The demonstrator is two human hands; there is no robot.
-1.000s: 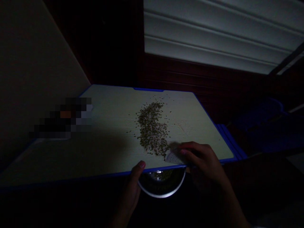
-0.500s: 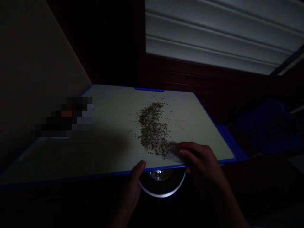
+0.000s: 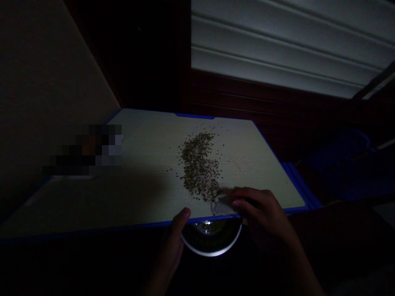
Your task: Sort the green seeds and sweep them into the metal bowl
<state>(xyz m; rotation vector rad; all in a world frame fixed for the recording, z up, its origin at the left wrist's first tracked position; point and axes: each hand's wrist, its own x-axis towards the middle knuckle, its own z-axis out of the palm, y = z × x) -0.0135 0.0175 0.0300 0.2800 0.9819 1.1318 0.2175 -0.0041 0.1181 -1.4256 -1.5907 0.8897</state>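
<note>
A heap of small green grains (image 3: 200, 164) lies on a pale table top with a blue rim (image 3: 138, 181). My right hand (image 3: 262, 213) is closed on a small white card or paper (image 3: 220, 205) that touches the near end of the heap, close to the table's front edge. My left hand (image 3: 173, 242) holds a round metal bowl (image 3: 212, 238) just below that edge, thumb on the rim. Some grains lie inside the bowl. The scene is very dark.
A blurred-out patch (image 3: 84, 152) sits at the table's left side. A dark wooden wall and a pale ribbed panel (image 3: 277, 45) stand behind. Blue shapes (image 3: 336, 160) lie in shadow to the right of the table.
My right hand has drawn the white card slightly toward the table's front edge, above the bowl. The left hand and bowl stay in place.
</note>
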